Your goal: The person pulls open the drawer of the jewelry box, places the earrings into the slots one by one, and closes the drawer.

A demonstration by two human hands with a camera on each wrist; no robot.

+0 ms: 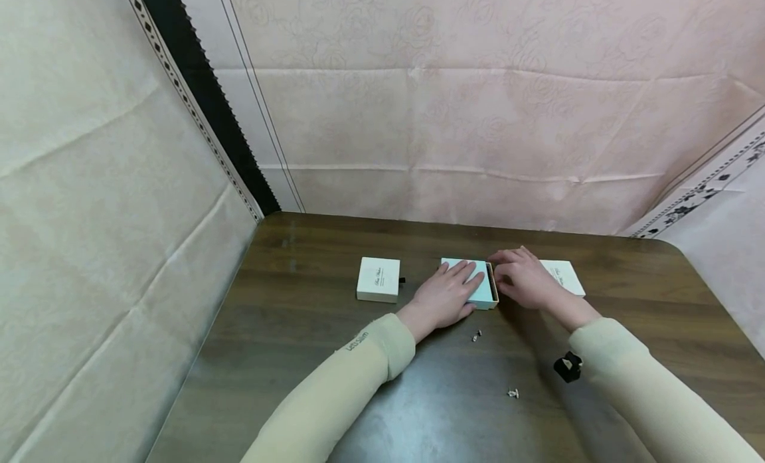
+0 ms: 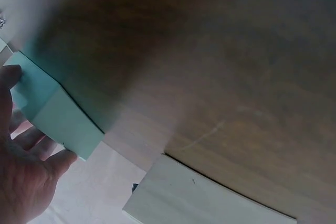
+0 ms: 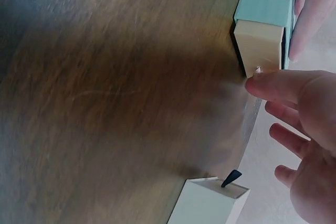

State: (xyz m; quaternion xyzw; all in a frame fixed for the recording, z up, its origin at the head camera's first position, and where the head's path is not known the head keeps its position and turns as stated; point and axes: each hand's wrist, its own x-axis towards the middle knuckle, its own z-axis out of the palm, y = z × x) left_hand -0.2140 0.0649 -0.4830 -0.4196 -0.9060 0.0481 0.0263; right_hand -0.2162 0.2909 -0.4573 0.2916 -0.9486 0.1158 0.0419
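Note:
My left hand (image 1: 445,293) lies over the teal slide-out box (image 2: 58,103) and holds it, fingers across its lid and thumb against the near side. From the box's right end sticks out a cream inner drawer (image 3: 260,45), a narrow dark gap showing along its top. At that end, my right hand (image 1: 526,277) has its fingers bent in close, and the thumb tip overlaps the drawer's outer edge in the right wrist view. A tiny pale bit (image 3: 258,69) shows at this thumb tip; I cannot tell what it is. The index fingertip is hidden in that view.
A white box (image 1: 378,279) with a black pull tab stands to the left. Another white box (image 1: 563,276) sits behind my right hand. Small silvery pieces (image 1: 476,335) and another shiny piece (image 1: 512,393) lie nearer on the wooden table (image 1: 287,357). Pale cloth (image 1: 478,131) hangs behind.

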